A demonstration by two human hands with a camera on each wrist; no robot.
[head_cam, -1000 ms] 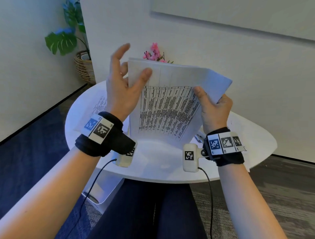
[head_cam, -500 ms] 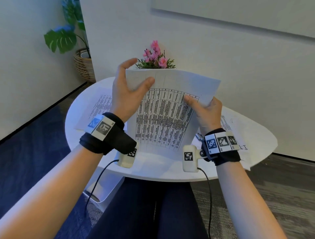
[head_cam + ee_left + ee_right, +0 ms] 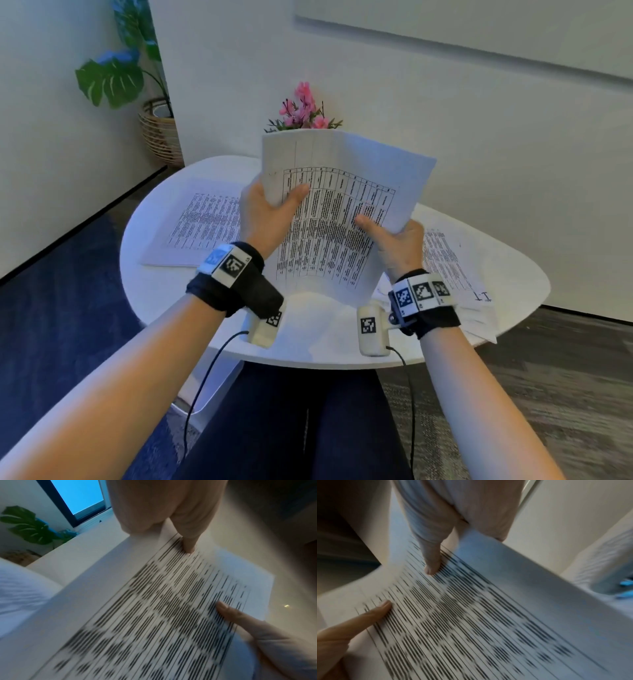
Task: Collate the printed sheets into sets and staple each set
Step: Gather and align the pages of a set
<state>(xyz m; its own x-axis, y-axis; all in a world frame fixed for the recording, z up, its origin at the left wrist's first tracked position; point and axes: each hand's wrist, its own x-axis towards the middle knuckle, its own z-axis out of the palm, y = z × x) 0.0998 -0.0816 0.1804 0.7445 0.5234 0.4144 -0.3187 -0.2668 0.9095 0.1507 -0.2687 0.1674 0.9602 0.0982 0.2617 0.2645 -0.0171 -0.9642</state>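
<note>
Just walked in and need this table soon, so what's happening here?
A seated person holds a printed set of sheets upright over the white table, left hand and right hand each pinching a side. More printed sheets lie to the left and right. No stapling shows yet.

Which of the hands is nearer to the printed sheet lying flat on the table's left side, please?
Left. The left hand is just beside that flat sheet; the right hand is across the held sheets.

white round table [image 3: 308, 346], pale walls [image 3: 445, 120], potted plant [image 3: 113, 78], dark carpet [image 3: 51, 291].
</note>
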